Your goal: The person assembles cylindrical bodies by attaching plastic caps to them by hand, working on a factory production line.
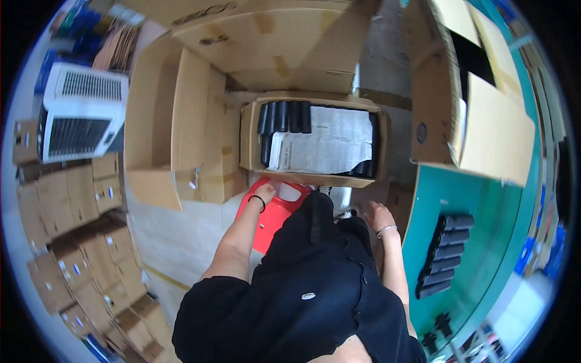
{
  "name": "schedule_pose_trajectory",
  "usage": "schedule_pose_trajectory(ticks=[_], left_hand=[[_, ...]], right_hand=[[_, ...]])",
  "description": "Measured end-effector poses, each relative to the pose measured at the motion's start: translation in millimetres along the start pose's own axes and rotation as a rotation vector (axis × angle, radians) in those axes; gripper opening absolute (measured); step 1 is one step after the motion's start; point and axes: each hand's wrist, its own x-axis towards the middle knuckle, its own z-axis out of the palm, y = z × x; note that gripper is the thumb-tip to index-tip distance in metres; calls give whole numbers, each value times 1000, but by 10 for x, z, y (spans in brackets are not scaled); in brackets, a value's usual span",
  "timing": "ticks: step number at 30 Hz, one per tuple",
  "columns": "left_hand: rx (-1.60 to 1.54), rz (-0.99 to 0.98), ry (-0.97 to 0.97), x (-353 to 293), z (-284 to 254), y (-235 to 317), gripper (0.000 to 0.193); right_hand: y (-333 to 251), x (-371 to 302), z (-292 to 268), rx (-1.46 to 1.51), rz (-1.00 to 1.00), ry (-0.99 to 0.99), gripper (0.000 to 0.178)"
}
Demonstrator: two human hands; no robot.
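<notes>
The left hand rests on the near left corner of a red plastic stool that stands on the floor just in front of the person's legs, its fingers curled over the rim so that they look closed on the edge, though how firmly cannot be told. The right hand hangs on the other side, near the edge of the green tabletop; its fingers point downward and appear loose, with nothing visibly held, and the stool's right side is hidden behind dark clothing. The stool looks like moulded plastic, so probably light, stiff and a little slick; its rim or the pale cut-out in its seat would give the surest hold. Its visible long axis runs from the person toward the open cardboard box on the floor just beyond it. That box holds black cylinders packed side by side, long axes pointing away from the person, partly covered by a printed paper sheet. More black cylinders lie in a column on the tabletop, their axes running across it.
</notes>
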Motion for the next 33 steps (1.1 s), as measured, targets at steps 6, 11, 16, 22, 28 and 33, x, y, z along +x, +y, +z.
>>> schedule_pose_trajectory(ticks=[6,11,16,22,28,33], left_hand=[[-118,-154,-8,-159,408,-262,28],[-137,-49,29,-240,775,-234,26],[-297,-25,22,51,600,-48,24],[-143,-54,117,1029,450,-230,21],[-221,-6,442,2217,392,-262,23],[-212,-22,681,2980,301,208,41]], right_hand=[[-190,689,-29,-42,-194,-150,34],[38,1303,415,-378,-229,-406,34],[62,1900,855,-467,-277,-641,28],[-81,2737,1263,-382,-286,-573,24],[-104,3418,1525,-37,-175,-452,23],[50,3907,1686,-18,-172,-419,23]])
